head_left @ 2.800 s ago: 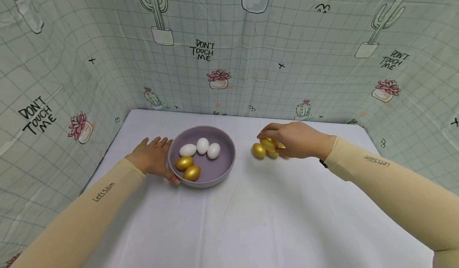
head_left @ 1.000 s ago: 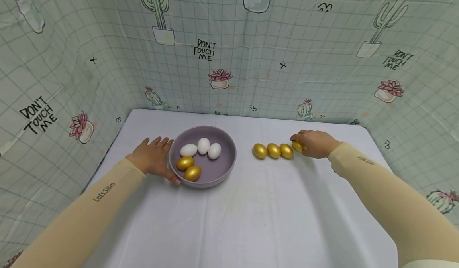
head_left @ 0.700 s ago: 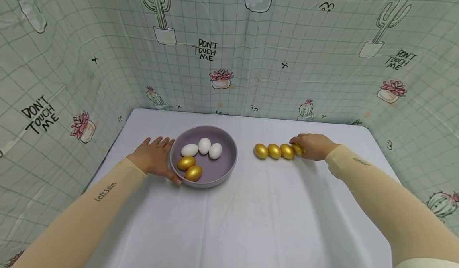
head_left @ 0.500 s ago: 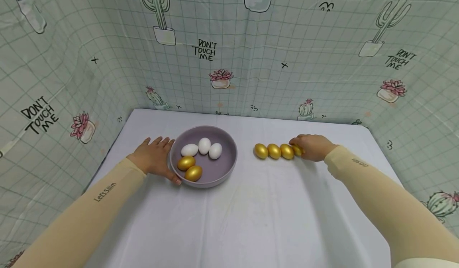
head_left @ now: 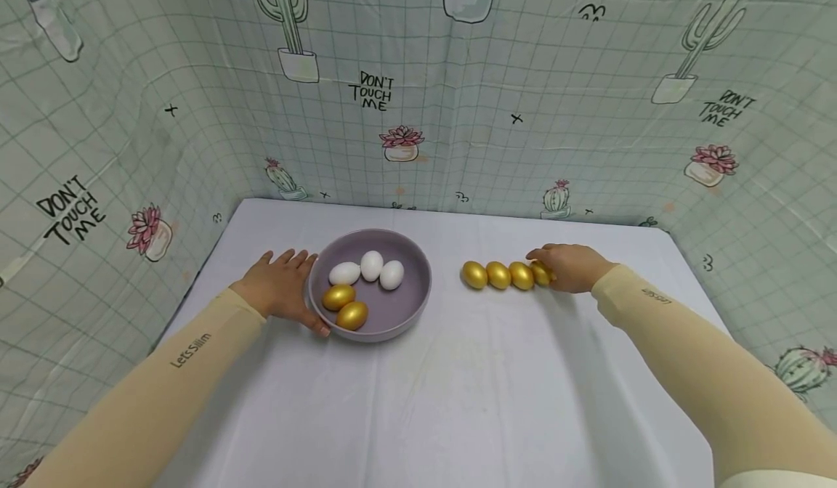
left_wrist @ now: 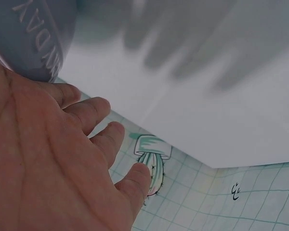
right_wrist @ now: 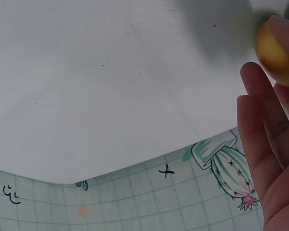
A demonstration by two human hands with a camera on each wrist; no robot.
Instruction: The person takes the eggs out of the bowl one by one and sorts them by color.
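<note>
In the head view, a mauve bowl (head_left: 400, 312) stands on the left half of the white worktop (head_left: 425, 415), nearer the far edge than the near one. Three white eggs (head_left: 371, 266) and two golden eggs (head_left: 352, 316) lie inside it. The left hand (head_left: 282, 288) is beside the bowl, fingers spread and thumb against the rim on the side toward the near left; a light touch there should be enough to steady it. Toward the far right corner, four more golden eggs form a row roughly parallel to the far edge: three egg neighbours (head_left: 499, 275) and an end egg (head_left: 541, 273) under the right hand (head_left: 573, 269). Eggs roll readily, so it would be best to let that one settle in line before easing the fingers straight off, without nudging the others.

In the left wrist view, the fingers reach out loosely, gripping nothing, just beside the bowl's lettered outer wall.

In the right wrist view, the thumb lies over a golden egg at the frame's edge while other fingers extend past it. Whether the egg is pinched or merely touched, I cannot tell.
</note>
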